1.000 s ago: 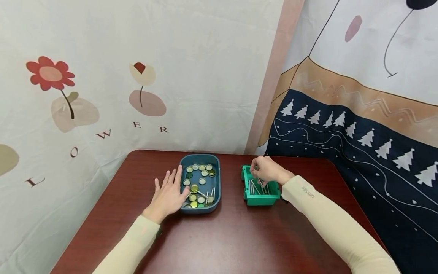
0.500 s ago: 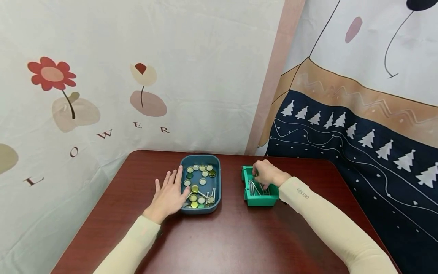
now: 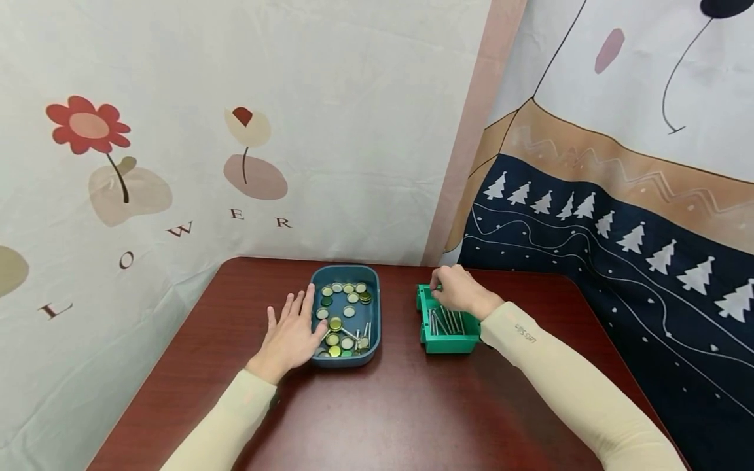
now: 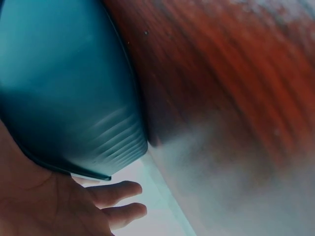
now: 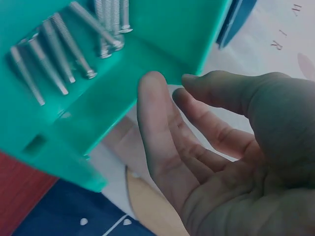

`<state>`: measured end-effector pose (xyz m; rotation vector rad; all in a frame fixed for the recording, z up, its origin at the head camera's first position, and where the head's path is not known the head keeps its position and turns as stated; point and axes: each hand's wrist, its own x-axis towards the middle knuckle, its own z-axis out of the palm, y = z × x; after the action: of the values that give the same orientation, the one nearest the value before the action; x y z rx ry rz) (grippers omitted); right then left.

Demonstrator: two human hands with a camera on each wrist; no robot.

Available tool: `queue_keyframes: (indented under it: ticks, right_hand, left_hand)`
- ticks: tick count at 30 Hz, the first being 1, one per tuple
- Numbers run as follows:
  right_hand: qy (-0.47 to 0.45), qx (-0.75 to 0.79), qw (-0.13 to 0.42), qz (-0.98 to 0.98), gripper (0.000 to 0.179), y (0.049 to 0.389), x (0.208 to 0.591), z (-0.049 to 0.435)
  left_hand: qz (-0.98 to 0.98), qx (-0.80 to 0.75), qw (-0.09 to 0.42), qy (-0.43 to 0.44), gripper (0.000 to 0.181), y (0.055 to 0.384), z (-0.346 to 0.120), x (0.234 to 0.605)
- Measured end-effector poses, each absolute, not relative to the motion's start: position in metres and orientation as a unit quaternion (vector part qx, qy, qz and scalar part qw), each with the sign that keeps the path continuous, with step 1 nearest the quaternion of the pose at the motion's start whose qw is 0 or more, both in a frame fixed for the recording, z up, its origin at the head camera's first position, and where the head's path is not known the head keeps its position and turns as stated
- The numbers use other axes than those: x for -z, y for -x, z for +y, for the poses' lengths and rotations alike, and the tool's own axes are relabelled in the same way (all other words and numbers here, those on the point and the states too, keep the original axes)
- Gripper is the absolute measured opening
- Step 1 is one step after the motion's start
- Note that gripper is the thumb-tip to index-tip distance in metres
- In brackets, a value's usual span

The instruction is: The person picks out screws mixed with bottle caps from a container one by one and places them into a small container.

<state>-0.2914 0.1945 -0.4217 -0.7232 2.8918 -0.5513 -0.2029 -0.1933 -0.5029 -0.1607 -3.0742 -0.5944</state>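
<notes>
My left hand [image 3: 285,340] is spread against the left rim of a blue tray [image 3: 377,314], its thumb over the edge. Bottle caps [image 3: 335,324] and some bolts [image 3: 367,332] lie in that tray. In the left wrist view the tray's smooth outer wall [image 4: 64,73] touches the palm. My right hand [image 3: 462,290] hovers over the far end of a green bin [image 3: 448,344]. Its fingers are loosely bent and apart, with nothing between them in the right wrist view. Beside them, bolts [image 5: 74,42] lie in the bin in two rough groups.
Both containers stand on a dark red wooden table [image 3: 377,418], the tray left of the bin with a gap between. A pale printed cloth [image 3: 353,163] hangs behind, and a navy tree-patterned cloth [image 3: 624,288] hangs at the right.
My right hand held a bolt in the green bin one second ago, then reached lower. Now it has risen without a bolt, and the bolts lie in the bin. My left hand stays put.
</notes>
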Motion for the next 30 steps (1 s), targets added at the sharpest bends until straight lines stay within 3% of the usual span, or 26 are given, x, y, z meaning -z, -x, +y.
queue_keyframes:
  ticks: [13, 30]
  right_hand:
    - [0.289, 0.211, -0.015, 0.934, 0.008, 0.272, 0.407, 0.149]
    - [0.355, 0.191, 0.062, 0.913, 0.018, 0.248, 0.409, 0.061]
  left_hand:
    - [-0.98, 0.194, 0.007, 0.053, 0.091, 0.203, -0.194, 0.503]
    - [-0.98, 0.189, 0.001, 0.055, 0.091, 0.203, -0.193, 0.501]
